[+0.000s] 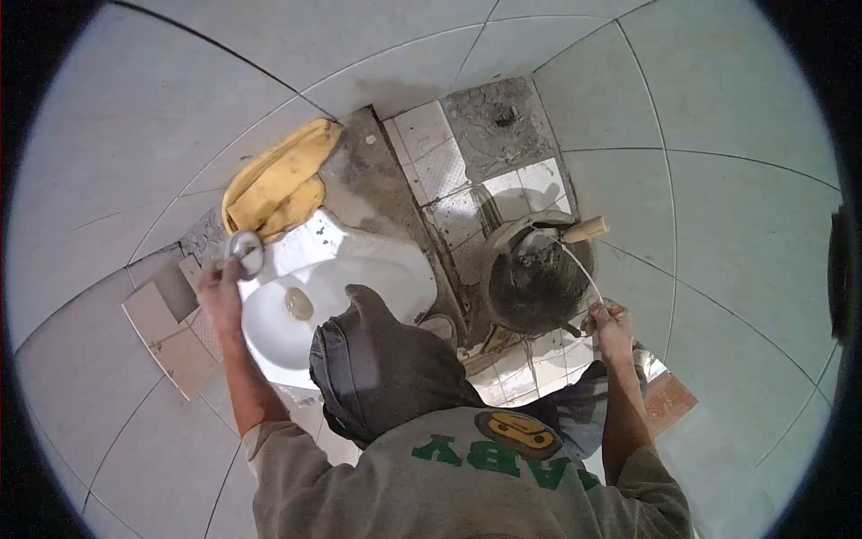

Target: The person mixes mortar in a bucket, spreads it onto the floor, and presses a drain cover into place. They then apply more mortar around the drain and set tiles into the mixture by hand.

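My left hand (220, 292) is at the left edge of a white ceramic squat pan (395, 269), with its fingers closed on a small round whitish object (245, 253). A yellow cloth or bag (278, 184) lies just above that object. On the right, my right hand (611, 325) pinches the lower end of a thin pale strip (582, 271), which curves up toward the rim of a dark bucket (539, 283). Grey wet-looking material is inside the bucket. A tool with a light wooden handle (586, 230) rests across its upper right rim.
Loose tile pieces (189, 359) lie at the left, and a brown tile piece (672, 402) at the lower right. White floor tiles (426, 135) and a rough cement patch with a hole (498, 126) are at the back. Tiled walls enclose the space.
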Available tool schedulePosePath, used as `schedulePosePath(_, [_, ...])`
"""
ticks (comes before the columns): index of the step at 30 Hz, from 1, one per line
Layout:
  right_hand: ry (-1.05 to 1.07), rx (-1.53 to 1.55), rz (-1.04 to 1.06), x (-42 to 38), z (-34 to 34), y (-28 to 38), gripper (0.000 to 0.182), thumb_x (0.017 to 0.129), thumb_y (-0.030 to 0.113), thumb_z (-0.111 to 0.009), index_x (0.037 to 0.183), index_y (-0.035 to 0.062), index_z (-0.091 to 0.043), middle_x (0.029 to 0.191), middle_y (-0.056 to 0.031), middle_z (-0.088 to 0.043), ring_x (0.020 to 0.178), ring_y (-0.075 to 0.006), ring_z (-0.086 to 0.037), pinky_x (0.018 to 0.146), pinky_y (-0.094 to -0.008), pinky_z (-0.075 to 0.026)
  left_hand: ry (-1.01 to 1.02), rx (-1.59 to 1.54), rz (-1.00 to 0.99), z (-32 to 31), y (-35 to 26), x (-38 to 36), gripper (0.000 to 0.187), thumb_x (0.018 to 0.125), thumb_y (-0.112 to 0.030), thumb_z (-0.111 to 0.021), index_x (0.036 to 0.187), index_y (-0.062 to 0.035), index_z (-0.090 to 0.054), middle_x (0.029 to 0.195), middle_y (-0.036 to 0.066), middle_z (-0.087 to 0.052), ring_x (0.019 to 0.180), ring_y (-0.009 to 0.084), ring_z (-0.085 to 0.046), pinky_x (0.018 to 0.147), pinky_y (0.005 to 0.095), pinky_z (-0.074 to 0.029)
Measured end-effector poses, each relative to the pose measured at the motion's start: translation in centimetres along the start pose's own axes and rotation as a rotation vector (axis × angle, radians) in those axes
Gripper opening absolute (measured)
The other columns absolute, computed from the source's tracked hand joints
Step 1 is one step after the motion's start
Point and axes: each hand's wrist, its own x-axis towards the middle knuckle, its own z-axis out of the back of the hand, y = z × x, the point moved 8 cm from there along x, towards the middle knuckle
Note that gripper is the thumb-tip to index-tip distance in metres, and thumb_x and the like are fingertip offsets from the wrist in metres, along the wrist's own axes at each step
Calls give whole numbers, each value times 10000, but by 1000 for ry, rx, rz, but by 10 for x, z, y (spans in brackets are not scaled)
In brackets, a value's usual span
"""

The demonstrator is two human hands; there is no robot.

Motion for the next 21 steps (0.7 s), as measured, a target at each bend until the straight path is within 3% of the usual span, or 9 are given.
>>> schedulePosePath(2, [85, -196, -19, 3, -1, -1, 270, 922, 244, -582, 789, 12, -621, 690, -93, -612, 612, -167, -555, 598, -314, -438, 130, 78, -232, -47, -56, -8, 240, 791, -244, -687, 756, -11, -643, 732, 134, -668, 653, 236, -639, 639, 348, -488])
schedulePosePath(3, [83, -189, -22, 1, -2, 3, 270, 922, 244, -582, 789, 12, -621, 690, -93, -612, 612, -167, -555, 598, -314, -438, 168, 87, -287, -78, -69, -10, 238, 794, -257, -681, 755, -26, -639, 741, 143, -663, 668, 267, -643, 643, 364, -492])
schedulePosePath(5, [-342, -787, 621, -24, -5, 72, 329, 875, 232, -627, 1067, -29, -569, 1001, -217, -592, 866, -308, -572, 773, -422, -454, 296, 306, -435, -132, -128, -35, 250, 816, -329, -636, 851, -81, -642, 807, 160, -663, 748, 343, -646, 679, 415, -506])
schedulePosePath(6, [-312, -734, 608, -26, -14, 89, 426, 842, 222, -658, 1161, -21, -513, 1099, -239, -538, 974, -356, -524, 849, -451, -425, 400, 426, -405, -166, -132, -40, 293, 832, -372, -586, 946, -107, -633, 852, 142, -672, 792, 341, -652, 696, 437, -509])
schedulePosePath(7, [-283, -680, 597, -27, -27, 109, 551, 809, 212, -689, 1255, -13, -457, 1196, -260, -485, 1082, -403, -477, 926, -479, -396, 381, 427, -596, -184, -163, -58, 305, 830, -357, -655, 908, -63, -641, 747, 148, -658, 679, 327, -643, 607, 404, -507])
schedulePosePath(11, [-135, -649, 954, -18, -124, 170, 677, 741, 245, -751, 1290, -11, -449, 1249, -206, -503, 1166, -357, -472, 990, -427, -396, 504, 380, -798, -242, -224, -101, 263, 830, -329, -614, 909, -78, -615, 748, 150, -656, 721, 356, -648, 659, 455, -508])
schedulePosePath(14, [-132, -711, 997, 14, -177, 182, 745, 721, 281, -757, 1312, -18, -417, 1249, -195, -501, 1170, -358, -474, 988, -427, -402, 509, 339, -821, -252, -245, -110, 207, 801, -269, -623, 876, -77, -607, 732, 152, -662, 720, 357, -656, 678, 464, -513])
schedulePosePath(16, [83, -615, 1009, 28, -203, 181, 799, 702, 244, -781, 1335, -37, -381, 1250, -233, -474, 1145, -385, -493, 947, -432, -448, 486, 330, -815, -252, -245, -109, 200, 797, -264, -619, 863, -75, -607, 715, 155, -658, 698, 359, -653, 665, 466, -512])
schedulePosePath(21, [111, -771, 916, 50, -214, 173, 772, 712, 279, -759, 1309, -38, -387, 1206, -231, -488, 1116, -384, -514, 898, -427, -471, 563, 222, -838, -273, -234, -108, 198, 801, -258, -621, 856, -69, -601, 729, 150, -659, 714, 371, -647, 675, 483, -497])
